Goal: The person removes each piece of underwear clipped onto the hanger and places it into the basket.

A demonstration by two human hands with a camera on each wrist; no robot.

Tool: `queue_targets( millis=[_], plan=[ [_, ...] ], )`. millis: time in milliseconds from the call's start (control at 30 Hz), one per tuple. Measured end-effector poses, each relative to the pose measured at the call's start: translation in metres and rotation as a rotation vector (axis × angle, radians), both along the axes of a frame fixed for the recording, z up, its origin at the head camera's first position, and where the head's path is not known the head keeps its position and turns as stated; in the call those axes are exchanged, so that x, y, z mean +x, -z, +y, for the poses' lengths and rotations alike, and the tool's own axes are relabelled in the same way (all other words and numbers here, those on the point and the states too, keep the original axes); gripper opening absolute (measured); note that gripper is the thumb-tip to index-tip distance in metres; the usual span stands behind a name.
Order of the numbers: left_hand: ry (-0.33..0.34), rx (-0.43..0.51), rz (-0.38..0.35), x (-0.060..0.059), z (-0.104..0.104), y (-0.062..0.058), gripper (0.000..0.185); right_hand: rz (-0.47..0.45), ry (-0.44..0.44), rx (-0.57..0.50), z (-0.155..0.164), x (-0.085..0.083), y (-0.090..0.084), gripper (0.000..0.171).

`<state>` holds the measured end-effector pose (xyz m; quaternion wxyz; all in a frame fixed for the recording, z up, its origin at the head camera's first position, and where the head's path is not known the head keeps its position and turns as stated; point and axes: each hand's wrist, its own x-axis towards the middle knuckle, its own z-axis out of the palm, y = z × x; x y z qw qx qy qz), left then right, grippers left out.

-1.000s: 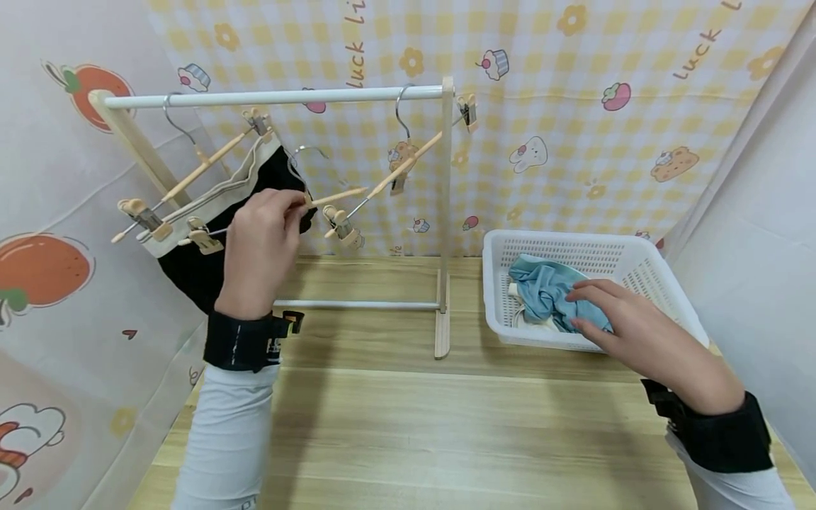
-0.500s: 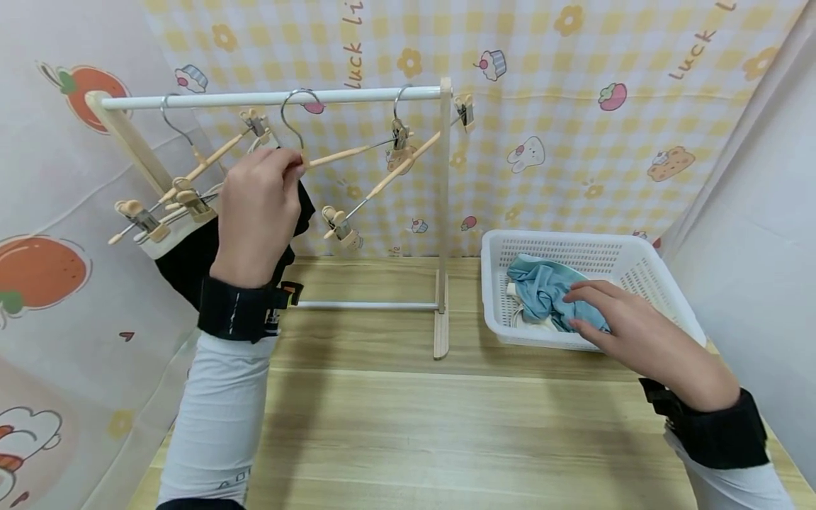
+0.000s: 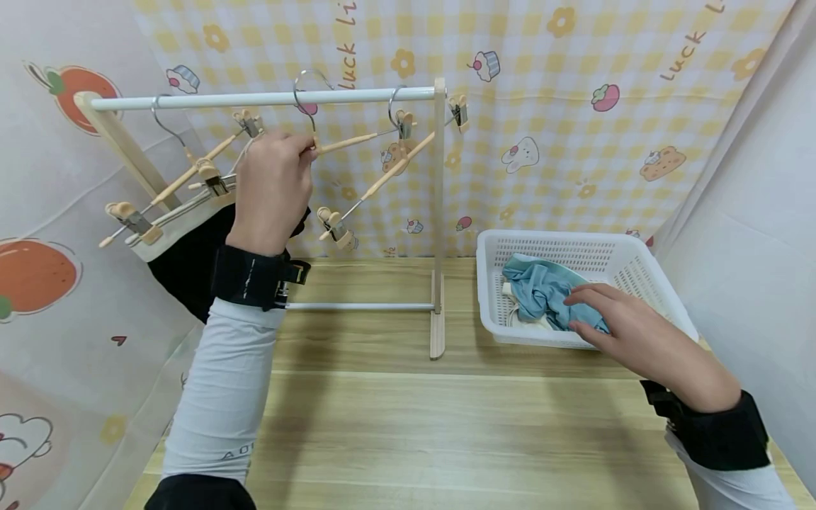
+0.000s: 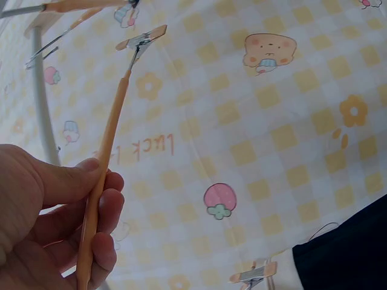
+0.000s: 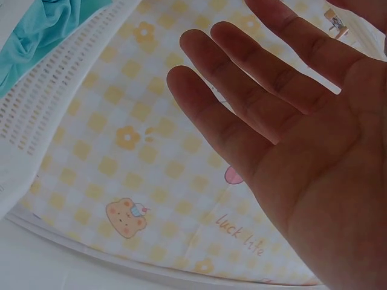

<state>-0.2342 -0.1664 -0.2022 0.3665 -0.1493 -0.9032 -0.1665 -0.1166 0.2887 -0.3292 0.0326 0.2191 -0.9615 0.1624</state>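
My left hand (image 3: 270,191) grips the wooden bar of a clip hanger (image 3: 347,143), thumb and fingers curled round it in the left wrist view. That hanger's metal hook reaches above the white rail (image 3: 255,98); whether it bears on the rail I cannot tell. Behind the hand, a black garment (image 3: 191,265) with a pale waistband hangs clipped on another hanger (image 3: 197,170) at left. A bare clip hanger (image 3: 395,173) hangs near the right post. My right hand (image 3: 644,340), its fingers extended and holding nothing, hovers by the blue cloth (image 3: 542,290) in the white basket (image 3: 487,312).
The rack's wooden right post (image 3: 438,212) stands on the wood-grain table (image 3: 408,432). A lower white bar (image 3: 363,307) runs along its base. A checked curtain (image 3: 548,184) covers the back. A small white item lies beside the blue cloth.
My left hand has raised the clip hanger from below the rail, bringing its hook up past the rail, and lately shifted slightly right. My right hand stays almost still at the basket.
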Motion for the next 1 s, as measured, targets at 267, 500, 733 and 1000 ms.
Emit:
queue_targets(
  millis=[267,500,733,1000],
  plan=[
    [-0.003,-0.001,-0.043,-0.001,0.001,0.012,0.023,-0.016,0.010,0.011,-0.001,-0.001,0.003,0.037],
    [-0.006,-0.003,-0.056,0.002,0.004,0.014,0.026,-0.009,-0.002,0.001,-0.001,0.000,0.004,0.035],
    [-0.020,-0.014,-0.088,0.008,0.004,0.012,0.028,-0.009,-0.005,-0.012,-0.003,0.001,0.009,0.032],
    [-0.033,-0.022,-0.077,0.021,0.001,0.004,0.031,-0.019,-0.008,-0.021,-0.004,0.002,0.015,0.031]
  ],
)
